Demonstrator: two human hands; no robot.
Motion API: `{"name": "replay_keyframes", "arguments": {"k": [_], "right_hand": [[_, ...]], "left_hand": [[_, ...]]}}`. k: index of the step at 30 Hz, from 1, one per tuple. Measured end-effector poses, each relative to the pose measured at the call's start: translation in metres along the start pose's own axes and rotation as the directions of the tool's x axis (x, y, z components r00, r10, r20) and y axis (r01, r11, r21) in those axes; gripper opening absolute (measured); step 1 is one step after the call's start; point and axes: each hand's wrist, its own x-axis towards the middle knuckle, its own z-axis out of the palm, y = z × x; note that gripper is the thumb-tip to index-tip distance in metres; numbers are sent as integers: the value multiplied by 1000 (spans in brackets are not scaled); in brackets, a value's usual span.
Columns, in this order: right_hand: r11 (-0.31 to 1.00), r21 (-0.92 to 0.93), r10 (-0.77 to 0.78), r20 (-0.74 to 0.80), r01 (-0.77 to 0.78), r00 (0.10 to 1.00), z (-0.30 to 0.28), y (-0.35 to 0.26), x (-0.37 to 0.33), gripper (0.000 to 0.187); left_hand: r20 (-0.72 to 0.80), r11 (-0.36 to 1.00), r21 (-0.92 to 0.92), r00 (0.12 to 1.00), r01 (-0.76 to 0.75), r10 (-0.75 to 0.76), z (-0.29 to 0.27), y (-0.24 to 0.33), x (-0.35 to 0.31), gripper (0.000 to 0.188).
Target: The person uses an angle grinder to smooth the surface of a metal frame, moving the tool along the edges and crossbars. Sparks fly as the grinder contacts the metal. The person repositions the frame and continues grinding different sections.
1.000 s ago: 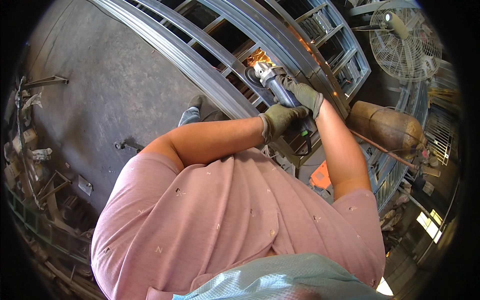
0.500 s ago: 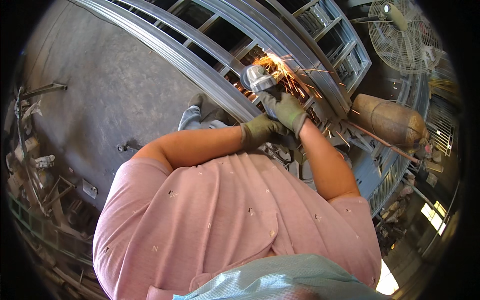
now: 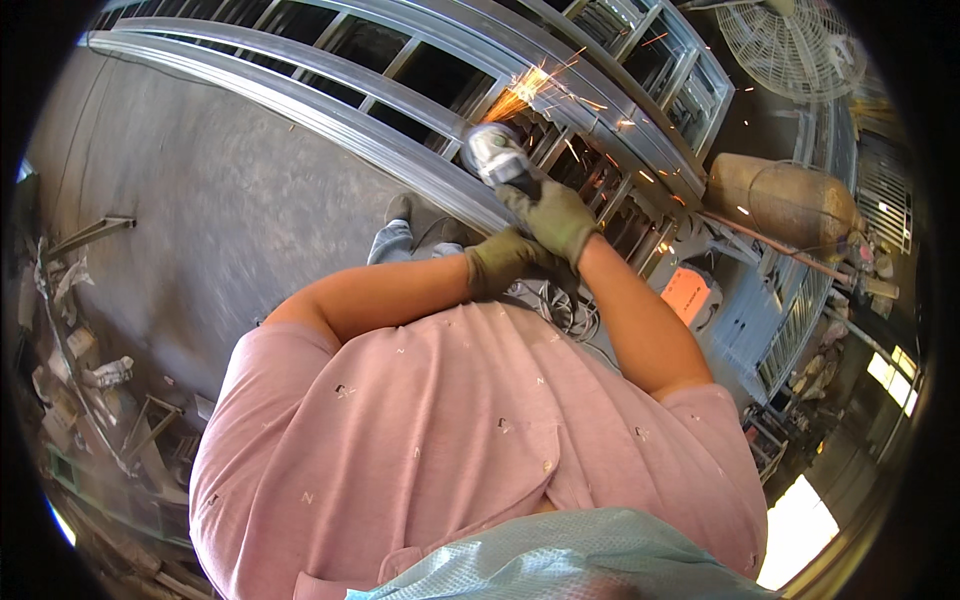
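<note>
Right gloved hand (image 3: pixel 562 222) is clamping around the body of an angle grinder (image 3: pixel 497 155), just above the centre of the frame. Left gloved hand (image 3: pixel 503 262) is closing on the tool's rear, below and left of the right; its fingertips are partly hidden. Grinder head is pointing toward the upper left, its silver housing sitting over the galvanized steel frame (image 3: pixel 433 115). Orange sparks (image 3: pixel 525 92) are spraying up and right across the rails; blur at the disc is making the exact contact point hard to tell. Long silver channels (image 3: pixel 400 160) are running from upper left toward centre. A coiled cable (image 3: pixel 570 312) is lying just below the hands. Right of centre, an orange panel (image 3: pixel 686 293) is showing; above it, a rusty gas cylinder (image 3: pixel 780 200) is lying on its side. A caged fan (image 3: pixel 790 50) is standing at upper right.
</note>
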Motion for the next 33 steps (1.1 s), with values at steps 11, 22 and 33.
{"name": "replay_keyframes", "arguments": {"k": [11, 22, 33], "right_hand": [[954, 189, 251, -74, -234, 965, 16, 5, -36, 60], [896, 325, 418, -387, -302, 822, 54, 18, 28, 82], [890, 455, 239, -418, -26, 876, 89, -69, 42, 73]], "left_hand": [[-9, 970, 204, 991, 136, -137, -4, 7, -20, 39], [-60, 980, 196, 998, 39, -28, -54, 20, 0, 77], [-422, 875, 466, 902, 128, 93, -56, 59, -71, 97]]}}
